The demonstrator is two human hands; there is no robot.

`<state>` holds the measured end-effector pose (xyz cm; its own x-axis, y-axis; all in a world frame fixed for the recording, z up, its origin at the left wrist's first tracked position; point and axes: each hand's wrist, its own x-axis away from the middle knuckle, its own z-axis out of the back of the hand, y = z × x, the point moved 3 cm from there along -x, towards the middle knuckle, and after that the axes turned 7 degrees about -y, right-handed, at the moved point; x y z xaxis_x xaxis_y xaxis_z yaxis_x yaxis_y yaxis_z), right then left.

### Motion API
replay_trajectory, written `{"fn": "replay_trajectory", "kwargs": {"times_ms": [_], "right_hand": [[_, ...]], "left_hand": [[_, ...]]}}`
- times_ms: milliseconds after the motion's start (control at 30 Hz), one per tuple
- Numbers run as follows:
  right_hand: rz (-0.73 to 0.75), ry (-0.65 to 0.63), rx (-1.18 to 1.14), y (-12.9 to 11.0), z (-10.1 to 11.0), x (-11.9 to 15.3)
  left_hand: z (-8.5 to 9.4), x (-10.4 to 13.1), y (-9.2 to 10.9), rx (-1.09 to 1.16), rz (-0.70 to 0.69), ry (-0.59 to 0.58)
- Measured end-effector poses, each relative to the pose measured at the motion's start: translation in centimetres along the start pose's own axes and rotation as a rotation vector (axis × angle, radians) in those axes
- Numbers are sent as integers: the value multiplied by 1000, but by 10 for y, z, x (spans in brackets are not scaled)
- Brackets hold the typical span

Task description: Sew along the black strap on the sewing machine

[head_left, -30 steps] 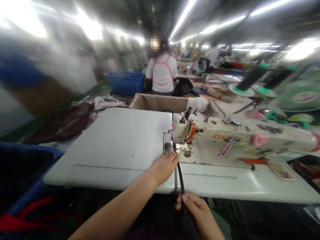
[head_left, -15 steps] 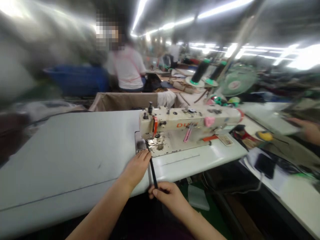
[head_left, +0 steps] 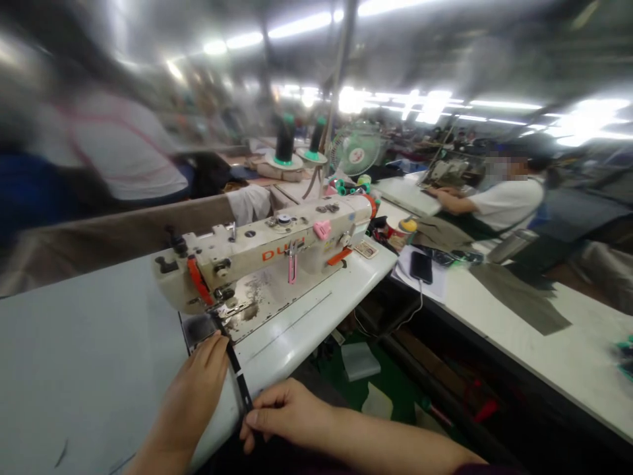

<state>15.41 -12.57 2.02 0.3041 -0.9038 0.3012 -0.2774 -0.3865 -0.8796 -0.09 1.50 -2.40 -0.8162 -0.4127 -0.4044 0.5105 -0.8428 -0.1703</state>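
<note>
At lower left of the frame, a narrow black strip [head_left: 234, 361] with pale marks slants across the table edge; the left hand [head_left: 200, 376] presses it flat, the right hand [head_left: 277, 412] pinches it.

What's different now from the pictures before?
The view swung right, so the sewing machine appears further left. A phone and a worker in a white shirt came into view. Still the same: left hand on the black strip, right hand pinching it.
</note>
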Motion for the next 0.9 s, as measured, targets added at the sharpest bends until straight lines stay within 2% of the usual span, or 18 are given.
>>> {"fn": "replay_trajectory", "kwargs": {"times_ms": [267,367,467,700,900], "right_hand": [[14,12,22,1,1,1],[11,50,72,-3,1,4],[19,51,106,-6,1,5],[17,50,200,-7,7,3],[-10,54,257,-9,8,3]], "left_hand": [[-1,0,-2,43,-17,28],[3,-4,0,60,48,-1],[8,-9,2,104,174,-29],[10,-19,5,177,249,-159],[14,-26,4,197,297,-171]]}}
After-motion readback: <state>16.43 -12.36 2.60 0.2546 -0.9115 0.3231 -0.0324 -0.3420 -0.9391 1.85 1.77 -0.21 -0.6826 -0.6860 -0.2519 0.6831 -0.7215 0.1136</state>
